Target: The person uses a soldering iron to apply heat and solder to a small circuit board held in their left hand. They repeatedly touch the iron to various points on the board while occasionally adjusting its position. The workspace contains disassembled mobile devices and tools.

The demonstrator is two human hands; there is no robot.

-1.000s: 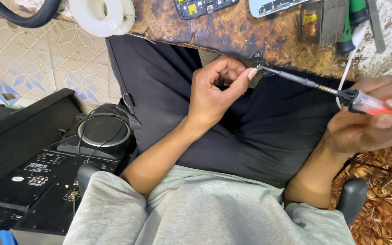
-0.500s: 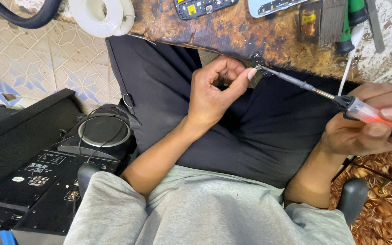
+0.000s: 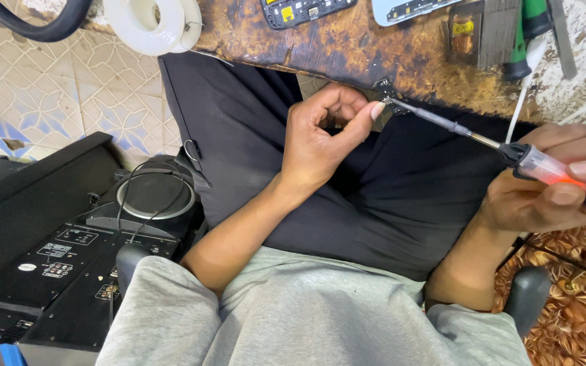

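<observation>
Left hand (image 3: 320, 139) fingers pinch the small part (image 3: 389, 95); right hand (image 3: 551, 193) fingers grip the soldering iron (image 3: 510, 152): brace it, touch lightly

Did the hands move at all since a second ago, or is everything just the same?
Hardly anything moved. The right hand shifted very slightly with the soldering iron, whose tip stays at the small black part pinched by the left hand at the workbench edge. Nothing was picked up or let go. The white spool and the black speaker on the floor stayed put.
</observation>
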